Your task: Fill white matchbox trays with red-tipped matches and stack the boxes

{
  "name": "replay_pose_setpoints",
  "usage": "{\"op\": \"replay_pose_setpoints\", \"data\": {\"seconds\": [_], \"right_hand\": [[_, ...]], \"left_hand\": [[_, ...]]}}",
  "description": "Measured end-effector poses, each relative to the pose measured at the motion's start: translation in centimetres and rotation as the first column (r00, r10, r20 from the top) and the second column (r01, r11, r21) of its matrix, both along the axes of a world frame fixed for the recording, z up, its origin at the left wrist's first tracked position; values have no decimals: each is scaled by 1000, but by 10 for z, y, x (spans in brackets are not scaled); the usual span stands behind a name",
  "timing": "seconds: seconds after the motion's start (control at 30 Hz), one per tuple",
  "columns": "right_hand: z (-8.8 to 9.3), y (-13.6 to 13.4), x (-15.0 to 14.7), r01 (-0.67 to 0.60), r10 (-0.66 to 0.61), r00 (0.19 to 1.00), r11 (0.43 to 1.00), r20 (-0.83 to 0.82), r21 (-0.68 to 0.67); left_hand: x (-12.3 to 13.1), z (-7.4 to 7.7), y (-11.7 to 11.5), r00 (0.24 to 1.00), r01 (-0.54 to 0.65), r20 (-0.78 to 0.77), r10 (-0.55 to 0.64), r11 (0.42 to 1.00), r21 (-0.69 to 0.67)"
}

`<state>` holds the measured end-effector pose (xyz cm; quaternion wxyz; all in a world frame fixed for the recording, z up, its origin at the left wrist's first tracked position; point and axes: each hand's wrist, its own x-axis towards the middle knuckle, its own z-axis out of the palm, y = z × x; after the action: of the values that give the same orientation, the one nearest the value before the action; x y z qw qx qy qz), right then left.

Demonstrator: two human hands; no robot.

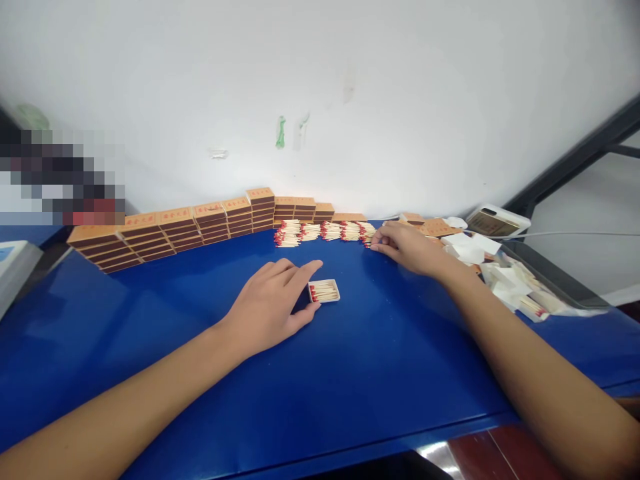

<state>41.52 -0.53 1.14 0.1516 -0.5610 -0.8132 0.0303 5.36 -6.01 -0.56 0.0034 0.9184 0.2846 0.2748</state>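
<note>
My left hand point(275, 300) rests on the blue table with thumb and forefinger spread apart. They sit beside the left end of a small white matchbox tray point(336, 299), and the thumb is at its lower corner. Inside the tray lie red-tipped matches point(324, 291), heads to the left. Farther back, my right hand point(403, 243) has its fingers pinched at the right end of a row of match piles point(331, 231). A few matches point(367, 233) show at those fingertips; how many are gripped is hidden.
Stacked matchboxes point(170, 228) line the wall from the left to the middle. On the right are more boxes point(437, 227), torn white paper point(467, 248), a black tray point(550, 270) and a phone-like device point(497, 221) with a cable. A white block point(17, 267) stands at the left edge.
</note>
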Motion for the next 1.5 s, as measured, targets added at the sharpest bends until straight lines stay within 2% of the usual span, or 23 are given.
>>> {"op": "replay_pose_setpoints", "data": {"seconds": [0.23,0.5,0.67,0.83,0.93,1.07,1.17,1.27,1.4,1.5], "right_hand": [[0,1,0,-2,2,1000,1000,-13,18],[3,-2,-6,10,-11,999,1000,-37,-29],[19,-28,-47,-70,68,988,997,-139,-12],[27,-61,-98,-247,221,936,967,-274,-63],[21,-70,-114,-307,282,933,948,-222,-86],[13,-74,-121,-316,308,943,947,-124,-52],[14,-72,-120,-303,296,949,952,-106,-52],[17,-62,-105,-265,260,954,964,-150,-17],[14,-32,-58,-99,113,987,988,-118,118],[8,-12,-22,10,-4,998,994,-56,105]], "left_hand": [[0,1,-1,1000,-1,-5,1,1000,-11],[0,1,-1,1000,-5,3,5,999,-33],[1,0,0,1000,-8,-2,7,1000,-16],[1,0,0,1000,-14,-1,14,1000,-13],[1,0,0,1000,-11,2,11,1000,-13],[1,0,0,1000,-7,-1,7,1000,-3],[1,0,0,1000,-10,-4,10,1000,6],[1,0,0,1000,-11,-4,11,1000,4],[1,0,0,1000,-12,0,12,1000,-12],[0,1,-1,1000,-7,0,7,1000,-18]]}}
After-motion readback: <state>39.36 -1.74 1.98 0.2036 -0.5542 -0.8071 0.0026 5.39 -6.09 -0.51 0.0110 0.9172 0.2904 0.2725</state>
